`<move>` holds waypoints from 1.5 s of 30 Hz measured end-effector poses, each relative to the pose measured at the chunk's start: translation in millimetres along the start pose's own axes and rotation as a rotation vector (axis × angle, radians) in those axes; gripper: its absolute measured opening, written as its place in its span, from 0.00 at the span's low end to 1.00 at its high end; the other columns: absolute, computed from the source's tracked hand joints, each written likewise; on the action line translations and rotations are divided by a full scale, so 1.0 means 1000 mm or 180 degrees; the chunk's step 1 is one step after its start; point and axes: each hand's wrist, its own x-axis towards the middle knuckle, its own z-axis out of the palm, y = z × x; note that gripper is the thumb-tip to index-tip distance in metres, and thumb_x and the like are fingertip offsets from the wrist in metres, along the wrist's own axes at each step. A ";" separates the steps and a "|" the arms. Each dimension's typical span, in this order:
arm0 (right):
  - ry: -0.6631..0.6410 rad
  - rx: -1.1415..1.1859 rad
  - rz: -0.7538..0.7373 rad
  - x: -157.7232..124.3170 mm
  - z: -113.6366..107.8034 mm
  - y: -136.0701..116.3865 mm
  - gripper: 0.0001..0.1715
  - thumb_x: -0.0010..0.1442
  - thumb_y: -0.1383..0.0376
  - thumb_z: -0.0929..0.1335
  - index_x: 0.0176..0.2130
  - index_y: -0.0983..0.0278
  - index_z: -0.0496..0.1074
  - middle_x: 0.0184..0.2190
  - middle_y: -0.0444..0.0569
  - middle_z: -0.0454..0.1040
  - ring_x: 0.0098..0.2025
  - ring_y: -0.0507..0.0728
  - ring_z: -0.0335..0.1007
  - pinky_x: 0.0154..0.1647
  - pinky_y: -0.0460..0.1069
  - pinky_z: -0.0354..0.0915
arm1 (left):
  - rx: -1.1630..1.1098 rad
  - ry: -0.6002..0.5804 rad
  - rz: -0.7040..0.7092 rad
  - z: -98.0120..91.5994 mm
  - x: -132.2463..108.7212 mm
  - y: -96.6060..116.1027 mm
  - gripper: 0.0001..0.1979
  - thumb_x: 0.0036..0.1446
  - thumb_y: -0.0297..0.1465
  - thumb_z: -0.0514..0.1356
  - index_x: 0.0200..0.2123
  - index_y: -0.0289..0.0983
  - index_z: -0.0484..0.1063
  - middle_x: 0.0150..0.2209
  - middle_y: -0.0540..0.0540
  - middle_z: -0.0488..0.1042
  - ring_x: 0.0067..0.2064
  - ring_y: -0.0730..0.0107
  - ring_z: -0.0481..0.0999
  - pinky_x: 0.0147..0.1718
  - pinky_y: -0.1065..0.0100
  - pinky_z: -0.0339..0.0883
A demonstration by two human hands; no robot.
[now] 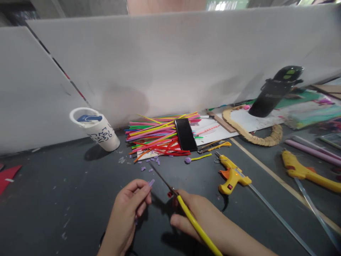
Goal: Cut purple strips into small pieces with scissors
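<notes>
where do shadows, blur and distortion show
Head view: dark shadows on the grey tabletop between the bare left hand and bare right hand; head view: the white tapered cup and black cylindrical bottle lean outward, likely wide-angle distortion; head view: the bottle's lettering is too soft to read clearly.

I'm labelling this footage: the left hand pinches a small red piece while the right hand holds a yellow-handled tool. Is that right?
Not quite: the head view shows the left hand pinching a small purple piece, not red. The right hand does hold a yellow-handled tool.
</notes>
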 end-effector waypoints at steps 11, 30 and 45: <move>-0.0359 0.0023 -0.0048 -0.005 0.006 -0.009 0.28 0.51 0.43 0.63 0.34 0.65 0.65 0.26 0.46 0.68 0.25 0.52 0.58 0.23 0.44 0.55 | 0.0388 0.0006 0.0162 0.001 -0.011 0.011 0.10 0.48 0.37 0.61 0.26 0.36 0.71 0.16 0.54 0.66 0.17 0.81 0.56 0.16 0.79 0.47; -0.0264 0.0045 -0.0070 -0.003 0.010 -0.007 0.25 0.52 0.44 0.62 0.29 0.65 0.61 0.21 0.42 0.61 0.22 0.49 0.51 0.20 0.43 0.48 | 0.0474 0.0066 0.0093 -0.001 -0.009 0.010 0.10 0.45 0.37 0.63 0.23 0.36 0.70 0.16 0.54 0.66 0.17 0.80 0.57 0.16 0.78 0.48; -0.0352 -0.0065 -0.0035 -0.004 0.007 -0.009 0.23 0.52 0.47 0.63 0.31 0.65 0.65 0.24 0.46 0.67 0.23 0.51 0.57 0.22 0.44 0.53 | 0.0345 0.0066 0.0006 0.002 -0.007 0.011 0.10 0.44 0.36 0.63 0.23 0.36 0.69 0.15 0.54 0.65 0.17 0.79 0.58 0.16 0.78 0.48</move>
